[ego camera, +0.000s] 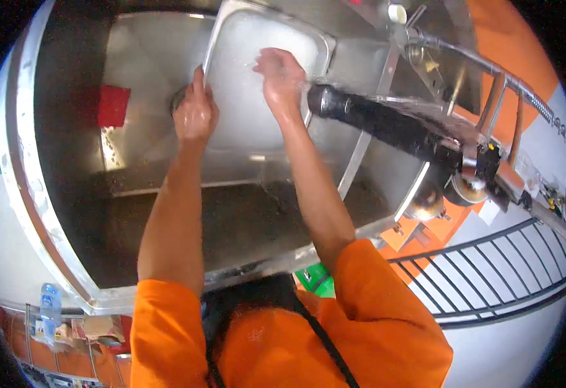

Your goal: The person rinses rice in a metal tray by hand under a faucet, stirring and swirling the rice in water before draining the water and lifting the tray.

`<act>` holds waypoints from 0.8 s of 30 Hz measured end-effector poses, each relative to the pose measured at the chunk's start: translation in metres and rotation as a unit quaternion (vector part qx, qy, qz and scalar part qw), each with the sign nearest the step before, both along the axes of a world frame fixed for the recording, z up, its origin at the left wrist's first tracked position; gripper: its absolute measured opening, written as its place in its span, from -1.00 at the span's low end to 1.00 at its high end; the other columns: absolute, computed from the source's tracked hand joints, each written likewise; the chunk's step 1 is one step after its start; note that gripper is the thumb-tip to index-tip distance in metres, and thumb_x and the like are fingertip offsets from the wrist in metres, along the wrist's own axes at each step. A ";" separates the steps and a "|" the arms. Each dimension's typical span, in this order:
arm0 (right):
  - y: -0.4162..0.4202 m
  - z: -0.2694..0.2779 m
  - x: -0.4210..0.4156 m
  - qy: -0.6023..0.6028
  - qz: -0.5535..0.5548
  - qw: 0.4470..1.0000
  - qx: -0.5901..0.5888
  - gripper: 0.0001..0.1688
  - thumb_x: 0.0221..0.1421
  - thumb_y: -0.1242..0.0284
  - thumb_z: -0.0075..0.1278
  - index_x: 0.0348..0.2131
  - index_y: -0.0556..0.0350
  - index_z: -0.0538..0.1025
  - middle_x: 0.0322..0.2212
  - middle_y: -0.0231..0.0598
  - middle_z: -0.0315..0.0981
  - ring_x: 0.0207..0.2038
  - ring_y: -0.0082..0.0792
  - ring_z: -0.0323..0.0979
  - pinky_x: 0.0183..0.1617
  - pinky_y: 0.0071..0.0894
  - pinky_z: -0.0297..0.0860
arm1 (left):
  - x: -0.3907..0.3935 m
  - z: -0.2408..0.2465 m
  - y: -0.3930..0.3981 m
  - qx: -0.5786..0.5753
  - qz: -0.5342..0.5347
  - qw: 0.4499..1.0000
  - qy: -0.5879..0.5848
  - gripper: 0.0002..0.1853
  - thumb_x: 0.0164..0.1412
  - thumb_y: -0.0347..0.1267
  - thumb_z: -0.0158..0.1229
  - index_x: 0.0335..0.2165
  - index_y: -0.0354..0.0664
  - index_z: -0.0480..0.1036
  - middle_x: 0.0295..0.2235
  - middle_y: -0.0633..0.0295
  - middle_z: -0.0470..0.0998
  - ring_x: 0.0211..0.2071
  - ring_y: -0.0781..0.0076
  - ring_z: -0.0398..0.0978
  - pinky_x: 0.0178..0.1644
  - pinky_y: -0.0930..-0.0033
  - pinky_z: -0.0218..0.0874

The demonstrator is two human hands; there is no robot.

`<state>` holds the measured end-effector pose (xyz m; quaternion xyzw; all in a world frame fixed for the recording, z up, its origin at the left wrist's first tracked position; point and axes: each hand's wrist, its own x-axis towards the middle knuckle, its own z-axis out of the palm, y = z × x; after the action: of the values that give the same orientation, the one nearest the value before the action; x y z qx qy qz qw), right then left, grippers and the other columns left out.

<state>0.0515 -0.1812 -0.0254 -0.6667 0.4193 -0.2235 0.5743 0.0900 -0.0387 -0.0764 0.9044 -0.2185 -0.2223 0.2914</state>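
Observation:
My left hand (196,111) grips the left rim of a rectangular stainless steel pan (249,126), its index finger stretched along the edge. The pan is tilted up inside a deep metal sink (152,58), and its inside looks white and wet. Over the pan's inside is my right hand (283,80), blurred and wet, with the fingers apart and nothing in them. Close to the right wrist is the round head of a black spray nozzle (324,101). A small dark object (176,99), partly hidden, shows beside my left hand; I cannot tell what it is.
A red cloth or pad (114,105) lies at the sink's left. A metal divider (355,162) bounds the right side. The nozzle's spring hose (525,89) crosses the upper right. Beyond are round metal pots (423,203), a dark railing (486,271) and a plastic water bottle (50,310).

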 end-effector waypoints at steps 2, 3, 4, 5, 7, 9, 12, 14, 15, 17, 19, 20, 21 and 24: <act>-0.006 0.003 0.014 -0.032 -0.019 0.999 0.024 -0.75 0.09 0.41 -0.07 -0.38 0.31 0.45 -0.54 -0.20 0.42 -0.52 -0.48 0.37 -0.40 -0.49 0.35 | 0.004 -0.005 -0.001 -0.016 0.003 0.999 -0.038 -0.45 0.14 -0.34 -0.07 0.11 0.01 0.03 -0.37 -0.04 0.46 -0.45 -0.07 0.46 -0.39 -0.01 0.31; -0.008 0.006 0.014 -0.040 -0.032 0.998 0.035 -0.76 0.08 0.41 -0.06 -0.40 0.29 0.45 -0.55 -0.22 0.41 -0.54 -0.46 0.36 -0.40 -0.49 0.36 | 0.003 -0.007 0.000 -0.013 0.000 0.999 -0.035 -0.46 0.15 -0.33 -0.07 0.11 0.00 0.03 -0.37 -0.04 0.46 -0.46 -0.08 0.46 -0.39 -0.02 0.31; -0.012 0.005 0.022 0.011 -0.081 0.982 0.172 -0.76 0.08 0.35 -0.05 -0.48 0.19 0.43 -0.62 -0.27 0.35 -0.56 -0.43 0.35 -0.35 -0.36 0.38 | 0.003 -0.009 0.001 -0.010 -0.003 0.999 -0.032 -0.46 0.15 -0.33 -0.08 0.11 -0.01 0.04 -0.36 -0.04 0.46 -0.46 -0.08 0.46 -0.39 -0.02 0.31; -0.011 0.009 0.016 -0.037 -0.075 0.979 0.185 -0.75 0.08 0.34 -0.06 -0.51 0.15 0.42 -0.65 -0.30 0.31 -0.58 -0.43 0.32 -0.32 -0.31 0.37 | 0.002 -0.011 0.002 -0.008 -0.007 1.000 -0.029 -0.46 0.15 -0.33 -0.08 0.11 -0.01 0.04 -0.36 -0.04 0.46 -0.46 -0.09 0.46 -0.40 -0.03 0.31; -0.013 0.016 0.010 -0.142 -0.058 0.966 0.207 -0.72 0.08 0.30 -0.06 -0.58 0.08 0.38 -0.70 -0.35 0.24 -0.62 -0.44 0.27 -0.26 -0.21 0.36 | 0.002 -0.007 0.000 0.006 -0.004 1.000 -0.021 -0.47 0.16 -0.33 -0.09 0.11 -0.03 0.05 -0.35 -0.05 0.46 -0.45 -0.09 0.45 -0.40 -0.03 0.31; -0.002 0.002 0.013 -0.125 -0.112 0.939 0.301 -0.66 0.10 0.25 -0.09 -0.64 -0.01 0.28 -0.79 -0.44 0.07 -0.70 -0.46 0.12 -0.23 -0.14 0.31 | -0.007 -0.009 0.003 0.004 0.000 1.000 -0.026 -0.49 0.17 -0.34 -0.10 0.10 -0.05 0.07 -0.35 -0.05 0.46 -0.44 -0.08 0.45 -0.40 -0.02 0.31; 0.006 0.010 0.012 -0.134 -0.152 0.889 0.410 -0.67 0.10 0.22 -0.11 -0.62 -0.05 0.25 -0.81 -0.47 0.03 -0.74 -0.51 0.02 -0.38 -0.32 0.27 | -0.007 -0.006 0.003 -0.004 0.001 0.999 -0.051 -0.50 0.17 -0.35 -0.09 0.09 -0.09 0.09 -0.31 -0.08 0.46 -0.39 -0.08 0.45 -0.39 -0.02 0.30; -0.001 0.003 0.018 -0.155 -0.095 0.883 0.433 -0.68 0.11 0.22 -0.13 -0.61 -0.05 0.27 -0.80 -0.46 0.05 -0.73 -0.53 0.03 -0.47 -0.42 0.22 | 0.008 -0.010 -0.003 -0.029 0.003 0.998 -0.047 -0.50 0.17 -0.35 -0.09 0.09 -0.11 0.08 -0.30 -0.09 0.46 -0.38 -0.10 0.44 -0.37 -0.02 0.29; -0.005 0.005 0.015 -0.160 -0.071 0.881 0.440 -0.69 0.11 0.22 -0.14 -0.60 -0.05 0.28 -0.79 -0.46 0.06 -0.72 -0.53 0.03 -0.51 -0.47 0.20 | 0.009 -0.007 -0.006 -0.044 0.003 0.998 -0.039 -0.50 0.17 -0.35 -0.09 0.09 -0.11 0.08 -0.29 -0.09 0.46 -0.38 -0.11 0.44 -0.35 -0.02 0.29; -0.006 0.008 0.011 -0.126 -0.140 0.865 0.465 -0.69 0.15 0.23 -0.17 -0.57 -0.02 0.32 -0.78 -0.44 0.11 -0.72 -0.54 0.05 -0.60 -0.53 0.11 | 0.002 0.002 -0.009 -0.008 0.006 1.000 -0.013 -0.50 0.17 -0.36 -0.08 0.08 -0.11 0.08 -0.29 -0.11 0.45 -0.38 -0.12 0.44 -0.33 -0.02 0.28; -0.005 0.037 0.005 -0.210 -0.094 0.832 0.504 -0.71 0.15 0.24 -0.17 -0.55 -0.01 0.33 -0.76 -0.41 0.14 -0.72 -0.54 0.05 -0.60 -0.53 0.12 | -0.001 0.003 -0.001 -0.031 0.003 0.998 -0.059 -0.50 0.17 -0.36 -0.08 0.08 -0.09 0.08 -0.28 -0.10 0.45 -0.37 -0.12 0.44 -0.33 -0.02 0.29; -0.011 0.028 -0.002 -0.283 0.012 0.807 0.518 -0.78 0.12 0.27 -0.10 -0.44 0.03 0.39 -0.67 -0.35 0.27 -0.68 -0.52 0.15 -0.55 -0.52 0.18 | 0.004 0.004 -0.004 0.030 -0.002 1.000 0.004 -0.49 0.16 -0.36 -0.08 0.09 -0.09 0.07 -0.28 -0.08 0.45 -0.36 -0.11 0.44 -0.33 -0.04 0.29; -0.005 0.015 -0.013 -0.222 -0.028 0.850 0.476 -0.79 0.12 0.28 -0.09 -0.39 0.03 0.40 -0.63 -0.33 0.31 -0.64 -0.50 0.21 -0.52 -0.51 0.21 | -0.003 0.005 0.001 0.027 -0.007 1.000 0.000 -0.49 0.16 -0.35 -0.08 0.09 -0.09 0.06 -0.29 -0.08 0.45 -0.35 -0.11 0.44 -0.33 -0.04 0.29; 0.001 0.016 0.001 -0.092 -0.087 0.937 0.324 -0.71 0.11 0.30 -0.06 -0.21 0.06 0.41 -0.43 -0.21 0.44 -0.39 -0.36 0.42 -0.32 -0.43 0.34 | 0.007 -0.004 -0.009 0.008 0.001 1.000 -0.027 -0.49 0.17 -0.34 -0.09 0.09 -0.11 0.05 -0.29 -0.07 0.45 -0.33 -0.11 0.44 -0.33 -0.05 0.30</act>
<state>0.0525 -0.1801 -0.0095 -0.3817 0.4709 -0.1845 0.7736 0.0968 -0.0476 -0.0808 0.9126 -0.2232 -0.1996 0.2784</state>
